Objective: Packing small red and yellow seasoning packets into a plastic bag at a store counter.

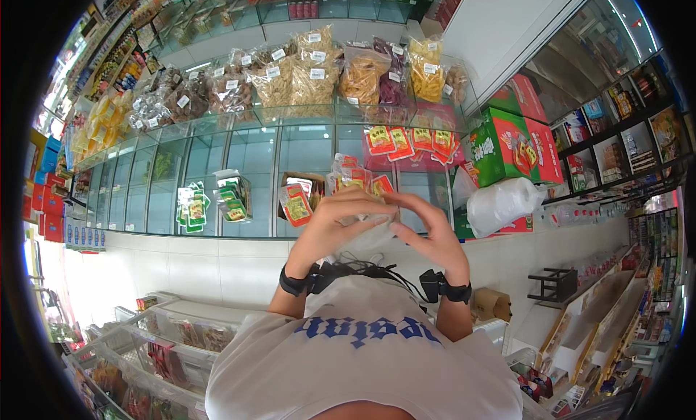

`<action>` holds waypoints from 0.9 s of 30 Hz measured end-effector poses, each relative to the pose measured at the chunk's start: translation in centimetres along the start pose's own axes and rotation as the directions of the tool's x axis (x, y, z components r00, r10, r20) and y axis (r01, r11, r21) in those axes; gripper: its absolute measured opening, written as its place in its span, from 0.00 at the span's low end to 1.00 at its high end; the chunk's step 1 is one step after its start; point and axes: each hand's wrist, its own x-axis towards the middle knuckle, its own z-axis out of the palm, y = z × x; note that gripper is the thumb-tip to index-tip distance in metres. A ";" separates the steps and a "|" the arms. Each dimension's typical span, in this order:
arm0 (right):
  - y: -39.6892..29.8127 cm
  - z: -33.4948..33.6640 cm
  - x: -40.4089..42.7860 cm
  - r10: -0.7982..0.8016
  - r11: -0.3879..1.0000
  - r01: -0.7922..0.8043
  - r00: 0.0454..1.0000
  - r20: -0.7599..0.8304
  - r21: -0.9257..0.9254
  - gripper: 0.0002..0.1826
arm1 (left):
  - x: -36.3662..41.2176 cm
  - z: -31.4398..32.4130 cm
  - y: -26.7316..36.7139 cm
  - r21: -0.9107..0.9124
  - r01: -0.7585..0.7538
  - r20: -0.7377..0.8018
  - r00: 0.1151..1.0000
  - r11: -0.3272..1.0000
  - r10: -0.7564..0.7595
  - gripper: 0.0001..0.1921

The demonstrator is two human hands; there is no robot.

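In front of my chest, a thin translucent plastic bag (pixel 367 236) is bunched between my hands. My left hand (pixel 340 216) grips it from the left, fingers bent over its top. From the right, the thumb and fingertips of my right hand (pixel 432 227) pinch its edge. Just beyond the fingers, red snack packets (pixel 350 172) lie in a pile on the glass counter (pixel 261 159), partly covered by my hands. To their left stands an open cardboard box (pixel 284 194), with a red-and-yellow packet (pixel 297 205) leaning over its front.
Green packets lie in a pile (pixel 193 207) and in a small box (pixel 234 197) farther left. More red packets (pixel 413 140) sit at the back right. A roll of plastic bags (pixel 503 205) rests by a green-and-red carton (pixel 500 142). Bagged dried foods (pixel 315 82) line the raised glass shelf.
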 end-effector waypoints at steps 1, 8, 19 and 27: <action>0.3 0.0 0.0 -0.015 1.000 0.015 1.000 -0.001 0.005 0.23 | 0.0 0.2 0.4 0.014 -0.007 0.001 1.000 1.000 0.007 0.14; 0.1 -2.0 -0.5 0.042 0.993 -0.029 0.993 0.115 -0.114 0.19 | 0.5 1.5 1.8 0.021 0.285 0.045 0.957 0.958 -0.286 0.30; 1.8 -4.9 -2.3 0.054 0.926 0.071 0.947 -0.318 0.370 0.11 | 1.5 2.7 -0.8 0.230 0.156 0.240 0.947 0.961 -0.211 0.17; 2.6 -6.1 -3.0 0.031 1.000 -0.032 0.985 -0.171 0.001 0.13 | 2.2 5.3 -1.8 0.027 0.270 0.106 0.957 0.963 -0.271 0.07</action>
